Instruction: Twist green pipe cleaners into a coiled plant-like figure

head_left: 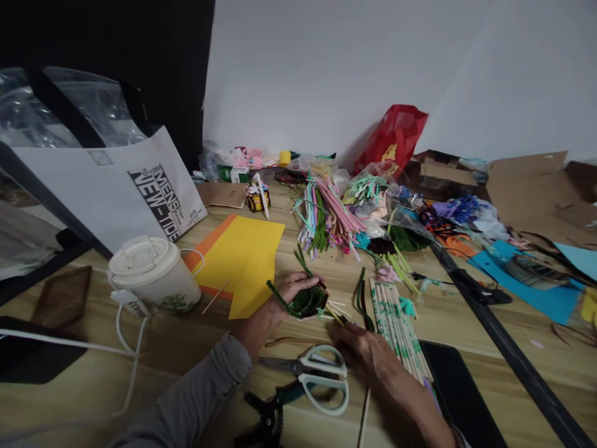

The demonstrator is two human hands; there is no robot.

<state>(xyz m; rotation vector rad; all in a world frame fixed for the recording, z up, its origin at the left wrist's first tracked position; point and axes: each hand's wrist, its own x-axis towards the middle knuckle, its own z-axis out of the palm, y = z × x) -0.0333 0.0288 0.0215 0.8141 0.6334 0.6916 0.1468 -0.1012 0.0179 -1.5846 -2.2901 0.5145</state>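
Note:
My left hand point(298, 287) is closed around a dark green bundle of fuzzy pipe cleaners point(306, 302), coiled into a rounded shape with loose ends sticking up. Close on its right, my right hand point(366, 348) has its fingers bent together over the table; what lies between the fingertips is hidden. Thin pale sticks point(336, 306) run between the bundle and the right fingertips. Just beyond that hand, a dark green and brown pipe cleaner strip point(361, 298) curves upward. Scissors with pale handles point(323, 373) rest below both hands, partly over dark-handled pliers point(268, 414).
Paper-wrapped chopsticks point(396, 323) and a black phone point(459, 395) lie to the right. On the left stand a white lidded pot point(156, 277) and a large white bag point(107, 193), beside yellow paper point(254, 255). Pipe cleaner bunches point(333, 218) and a red bag point(394, 140) are behind.

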